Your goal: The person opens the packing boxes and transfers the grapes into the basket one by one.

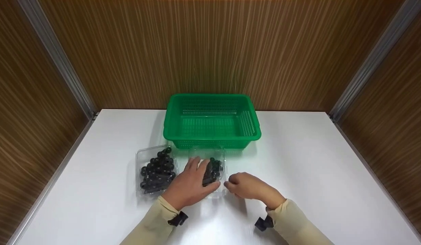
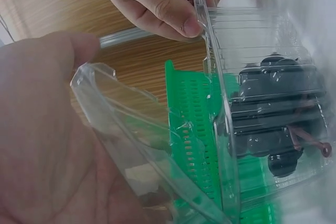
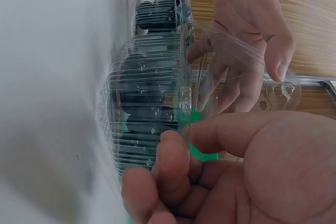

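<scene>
A clear plastic clamshell box (image 1: 207, 152) of dark grapes (image 1: 215, 168) lies in front of me. Its lid (image 2: 142, 150) stands tilted up from the base in the left wrist view. My left hand (image 1: 191, 185) is spread over the lid, with its fingers extended and its palm towards the plastic. At the box's right edge, my right hand (image 1: 246, 185) pinches the rim between thumb and curled fingers. The right wrist view shows its thumb at the rim and fingertips (image 3: 173, 156) against the ribbed side wall.
Another clear box (image 1: 139, 160) of dark grapes sits just left of my left hand. Behind both boxes stands a green plastic basket (image 1: 212, 139), with nothing seen inside it. Wood-patterned panels (image 1: 210, 47) enclose the white table (image 1: 298, 163) at the back and sides.
</scene>
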A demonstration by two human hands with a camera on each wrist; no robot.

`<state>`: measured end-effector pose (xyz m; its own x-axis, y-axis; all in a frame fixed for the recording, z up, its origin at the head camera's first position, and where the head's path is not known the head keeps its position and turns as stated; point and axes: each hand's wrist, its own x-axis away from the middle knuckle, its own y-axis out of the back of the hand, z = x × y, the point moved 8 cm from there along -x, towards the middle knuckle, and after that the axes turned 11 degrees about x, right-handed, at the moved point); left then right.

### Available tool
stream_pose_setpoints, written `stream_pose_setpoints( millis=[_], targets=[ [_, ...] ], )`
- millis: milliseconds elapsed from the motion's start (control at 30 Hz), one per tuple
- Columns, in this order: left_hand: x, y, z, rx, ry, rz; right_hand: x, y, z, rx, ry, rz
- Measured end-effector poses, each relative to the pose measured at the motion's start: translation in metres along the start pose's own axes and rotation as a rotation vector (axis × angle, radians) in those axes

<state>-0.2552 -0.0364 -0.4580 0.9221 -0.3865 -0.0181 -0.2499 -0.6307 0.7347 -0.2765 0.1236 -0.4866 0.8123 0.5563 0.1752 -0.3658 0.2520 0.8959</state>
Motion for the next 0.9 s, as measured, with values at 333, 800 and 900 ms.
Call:
stream_pose_setpoints(
  millis=[333, 800, 900],
  targets=[
    [0.002, 0.003, -0.003, -0.021, -0.030, 0.009, 0.001, 0.001, -0.005, -0.033, -0.043, 0.031],
    [0.003, 0.018, -0.023, -0.017, -0.244, -0.048, 0.000, 0.004, -0.014, 0.052, -0.099, -0.070],
    [0.006, 0.022, -0.030, -0.009, -0.309, -0.078, 0.000, 0.005, -0.014, 0.051, -0.103, -0.078]
  ],
)
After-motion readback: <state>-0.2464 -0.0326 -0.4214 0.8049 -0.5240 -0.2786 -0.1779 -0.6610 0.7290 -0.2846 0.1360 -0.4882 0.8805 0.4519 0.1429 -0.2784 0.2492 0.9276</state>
